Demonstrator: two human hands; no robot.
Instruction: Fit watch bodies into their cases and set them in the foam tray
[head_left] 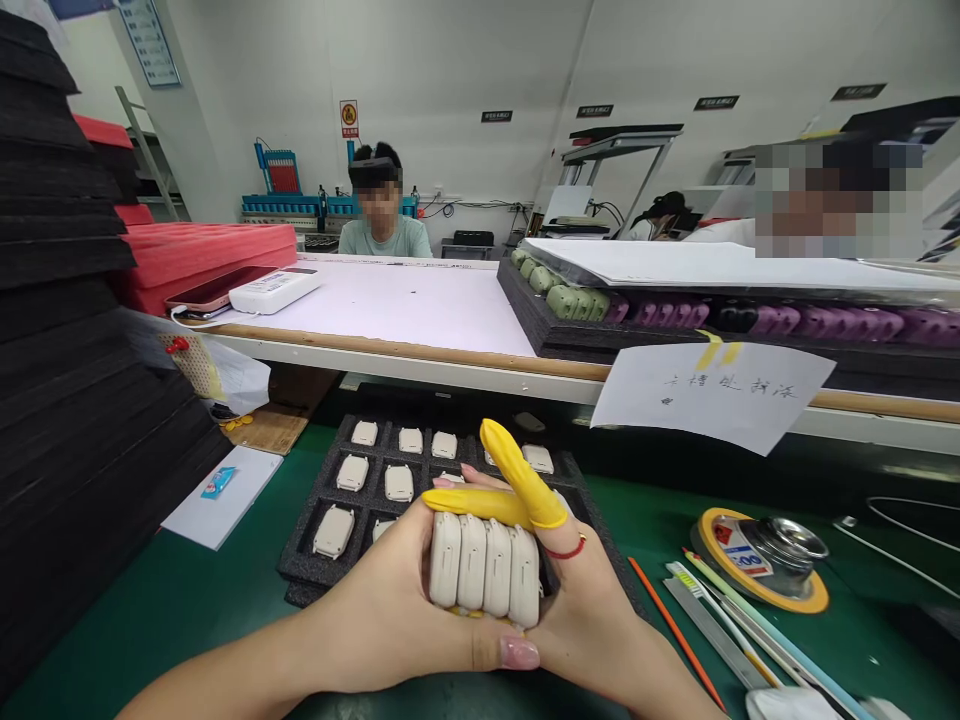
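Several beige plastic cases (485,568) stand side by side in a row, held between both hands. My left hand (405,610) wraps them from the left, its thumb along their near side and a yellow-covered finger across the top. My right hand (577,590) closes on their right end, with a yellow-covered finger pointing up and to the left. Behind and below the hands lies a black foam tray (375,508), whose compartments hold more beige cases (334,530). The hands hide part of the tray.
Pens, a steel ruler (712,632) and a yellow-rimmed round container (761,560) lie at right. Black foam (60,350) is stacked at left. A shelf (390,310) ahead bears red foam (210,255), a white power bank (274,290) and a foam tray of green and purple cases. People sit beyond.
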